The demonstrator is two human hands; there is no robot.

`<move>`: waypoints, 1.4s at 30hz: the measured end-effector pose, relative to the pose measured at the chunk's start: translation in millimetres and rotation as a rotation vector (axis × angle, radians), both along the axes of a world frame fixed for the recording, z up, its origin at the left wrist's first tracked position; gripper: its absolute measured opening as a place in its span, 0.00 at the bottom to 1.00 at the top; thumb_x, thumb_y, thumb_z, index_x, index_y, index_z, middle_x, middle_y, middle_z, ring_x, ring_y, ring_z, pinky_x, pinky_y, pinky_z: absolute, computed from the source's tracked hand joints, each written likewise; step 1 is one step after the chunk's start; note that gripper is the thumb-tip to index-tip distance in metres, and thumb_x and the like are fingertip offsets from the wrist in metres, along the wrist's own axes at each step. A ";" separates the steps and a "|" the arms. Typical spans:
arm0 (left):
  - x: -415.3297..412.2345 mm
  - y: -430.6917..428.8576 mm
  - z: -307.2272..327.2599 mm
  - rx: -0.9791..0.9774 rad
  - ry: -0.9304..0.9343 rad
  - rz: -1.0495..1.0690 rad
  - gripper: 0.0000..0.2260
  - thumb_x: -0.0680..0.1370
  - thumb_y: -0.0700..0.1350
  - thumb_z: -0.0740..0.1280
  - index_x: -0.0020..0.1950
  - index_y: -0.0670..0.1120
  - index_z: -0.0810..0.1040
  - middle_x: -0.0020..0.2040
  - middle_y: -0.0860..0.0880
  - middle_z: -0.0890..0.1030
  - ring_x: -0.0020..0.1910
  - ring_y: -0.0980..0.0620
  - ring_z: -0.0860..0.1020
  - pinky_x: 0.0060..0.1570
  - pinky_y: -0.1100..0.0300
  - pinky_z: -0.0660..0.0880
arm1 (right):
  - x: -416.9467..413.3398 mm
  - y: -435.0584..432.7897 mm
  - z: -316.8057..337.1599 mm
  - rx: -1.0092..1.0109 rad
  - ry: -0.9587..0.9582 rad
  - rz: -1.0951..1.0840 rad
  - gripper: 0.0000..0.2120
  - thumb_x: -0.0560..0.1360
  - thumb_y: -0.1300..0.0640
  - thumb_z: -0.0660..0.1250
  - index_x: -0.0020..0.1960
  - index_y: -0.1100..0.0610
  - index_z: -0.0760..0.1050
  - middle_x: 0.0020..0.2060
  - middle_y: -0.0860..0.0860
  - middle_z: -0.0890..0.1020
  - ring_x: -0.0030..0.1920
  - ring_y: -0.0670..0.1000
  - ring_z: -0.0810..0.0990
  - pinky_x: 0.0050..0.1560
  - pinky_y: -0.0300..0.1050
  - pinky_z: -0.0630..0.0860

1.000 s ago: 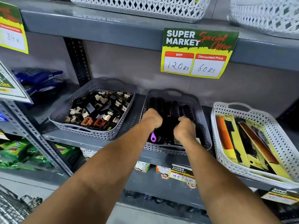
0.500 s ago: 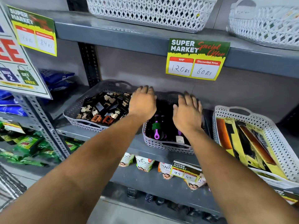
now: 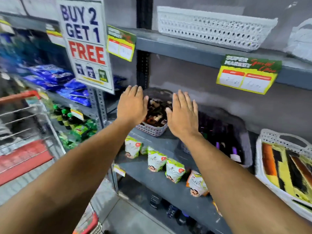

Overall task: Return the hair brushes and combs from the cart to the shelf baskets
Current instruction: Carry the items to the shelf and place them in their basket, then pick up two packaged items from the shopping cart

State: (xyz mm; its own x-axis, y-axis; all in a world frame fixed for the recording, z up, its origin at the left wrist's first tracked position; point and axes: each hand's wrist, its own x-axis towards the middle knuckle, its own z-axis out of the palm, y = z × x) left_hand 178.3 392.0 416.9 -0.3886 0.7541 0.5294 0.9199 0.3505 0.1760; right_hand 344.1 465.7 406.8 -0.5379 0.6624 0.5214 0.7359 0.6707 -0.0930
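My left hand [image 3: 132,105] and my right hand [image 3: 183,115] hover flat and open, palms down and holding nothing, in front of the middle shelf. Between and behind them sits a grey basket [image 3: 152,130] of hair clips. To the right, a dark grey basket [image 3: 245,144] holds black and purple hair brushes [image 3: 219,132]. A white basket [image 3: 270,139] at the far right holds packaged combs [image 3: 287,168]. The wire cart [image 3: 25,125] with a red handle stands at the left. The picture is blurred by motion.
A "Buy 2 Get 1 Free" sign [image 3: 86,46] hangs left of the hands. White baskets [image 3: 211,31] sit on the upper shelf. Pouches [image 3: 157,161] hang below the middle shelf. Blue packets [image 3: 55,78] and green bottles [image 3: 67,115] fill the left shelving.
Both hands have come out of the brush basket, opened flat and lifted away. The view has swung left, bringing the cart and the big sign into sight.
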 end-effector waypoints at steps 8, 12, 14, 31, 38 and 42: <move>-71.9 -106.9 -15.0 0.008 -0.016 0.235 0.21 0.80 0.51 0.51 0.60 0.36 0.73 0.57 0.37 0.77 0.58 0.36 0.72 0.59 0.45 0.69 | -77.0 -64.1 -19.3 -0.047 -0.023 0.277 0.26 0.79 0.48 0.54 0.75 0.57 0.56 0.77 0.54 0.57 0.77 0.55 0.52 0.75 0.57 0.49; -111.7 -170.6 -33.6 0.069 0.014 0.377 0.16 0.79 0.48 0.55 0.52 0.37 0.74 0.51 0.36 0.78 0.51 0.36 0.73 0.53 0.45 0.69 | -128.3 -104.9 -37.4 -0.080 -0.033 0.424 0.26 0.79 0.49 0.56 0.74 0.58 0.58 0.76 0.55 0.59 0.76 0.55 0.55 0.74 0.59 0.51; -128.0 -191.8 -42.5 0.080 0.009 0.423 0.17 0.78 0.49 0.55 0.52 0.37 0.74 0.50 0.37 0.78 0.50 0.36 0.74 0.52 0.45 0.69 | -148.8 -117.6 -47.1 -0.100 -0.069 0.459 0.27 0.80 0.48 0.55 0.75 0.58 0.56 0.76 0.55 0.58 0.77 0.55 0.53 0.75 0.58 0.50; -231.4 -356.1 -239.1 -0.059 -0.574 0.856 0.22 0.80 0.53 0.58 0.66 0.38 0.70 0.62 0.36 0.75 0.62 0.35 0.72 0.61 0.46 0.69 | -325.3 -266.3 -215.2 -0.588 -0.276 0.812 0.28 0.77 0.57 0.59 0.75 0.57 0.54 0.76 0.56 0.56 0.74 0.58 0.59 0.71 0.55 0.64; -221.7 -382.2 -317.5 0.066 -1.200 0.975 0.26 0.79 0.56 0.61 0.71 0.40 0.67 0.67 0.37 0.75 0.65 0.38 0.73 0.64 0.46 0.71 | -335.0 -300.2 -279.1 -0.930 -0.459 0.657 0.33 0.77 0.58 0.63 0.76 0.52 0.50 0.73 0.55 0.60 0.64 0.58 0.71 0.58 0.52 0.73; -207.1 -382.9 -364.5 0.123 -1.460 1.012 0.31 0.76 0.59 0.64 0.72 0.40 0.67 0.64 0.36 0.77 0.62 0.37 0.76 0.62 0.45 0.73 | -325.0 -299.5 -320.2 -1.042 -0.613 0.493 0.31 0.76 0.57 0.65 0.74 0.57 0.54 0.68 0.60 0.67 0.60 0.60 0.75 0.53 0.49 0.75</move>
